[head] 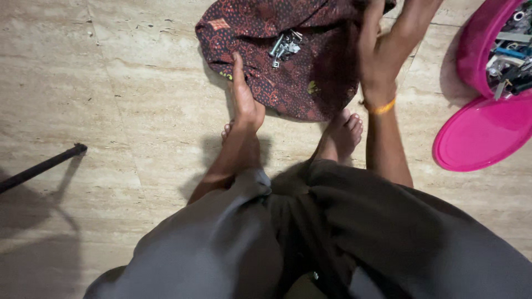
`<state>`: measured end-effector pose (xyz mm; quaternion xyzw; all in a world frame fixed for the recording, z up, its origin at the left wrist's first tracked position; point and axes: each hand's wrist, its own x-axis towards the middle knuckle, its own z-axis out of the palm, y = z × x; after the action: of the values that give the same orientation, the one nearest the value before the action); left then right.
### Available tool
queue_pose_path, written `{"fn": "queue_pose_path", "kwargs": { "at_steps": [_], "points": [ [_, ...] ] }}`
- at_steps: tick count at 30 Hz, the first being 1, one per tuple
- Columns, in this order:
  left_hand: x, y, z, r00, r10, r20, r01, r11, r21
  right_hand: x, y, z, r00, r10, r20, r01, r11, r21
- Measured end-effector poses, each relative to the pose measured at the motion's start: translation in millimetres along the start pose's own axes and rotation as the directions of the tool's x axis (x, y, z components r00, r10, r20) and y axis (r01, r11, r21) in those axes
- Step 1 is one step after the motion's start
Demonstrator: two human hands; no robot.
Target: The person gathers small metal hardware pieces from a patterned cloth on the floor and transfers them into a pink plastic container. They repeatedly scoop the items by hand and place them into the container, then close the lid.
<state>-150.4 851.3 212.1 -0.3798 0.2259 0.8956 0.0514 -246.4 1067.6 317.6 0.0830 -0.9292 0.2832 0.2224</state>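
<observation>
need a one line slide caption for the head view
Both hands, left hand and right hand, press a dark red patterned cloth holding metal parts beside a pink tub.

Dark maroon cloth (288,61) with red dotted print (silvery metal parts (285,47) atop); pink tub (479,50), beige floor (111,111).

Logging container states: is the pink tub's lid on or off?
Off. The pink lid lies flat on the floor beside the pink tub, whose open top shows metal parts.

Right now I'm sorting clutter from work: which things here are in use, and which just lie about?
In use:
- left hand and right hand on the patterned cloth
- metal parts lying on it

Lying about:
- pink tub of hardware
- pink lid
- black rod
</observation>
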Motion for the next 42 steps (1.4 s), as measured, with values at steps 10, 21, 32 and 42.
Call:
{"fn": "queue_pose_path", "kwargs": {
  "at_steps": [10,21,32,42],
  "points": [
    [23.8,-9.3,-5.2,0.976,0.028,0.214,-0.007,0.995,-0.098,-83.0,-28.2,47.5,0.91,0.355,0.214,-0.412,0.833,0.37],
    [47.7,-37.6,-5.6,0.97,0.004,0.244,0.046,0.979,-0.199,-111.5,-15.2,102.7,0.873,0.442,0.206,-0.486,0.753,0.444],
    [-25.4,-74.1,49.2,0.958,-0.107,0.265,0.161,0.968,-0.192,-142.9,33.7,100.0,0.604,0.64,0.475,-0.554,-0.09,0.827],
    [-6.9,39.3,30.2,0.988,0.121,0.094,-0.103,0.979,-0.177,-92.0,23.3,61.3,0.4,0.264,0.878,-0.014,-0.956,0.294]
  ]
}}
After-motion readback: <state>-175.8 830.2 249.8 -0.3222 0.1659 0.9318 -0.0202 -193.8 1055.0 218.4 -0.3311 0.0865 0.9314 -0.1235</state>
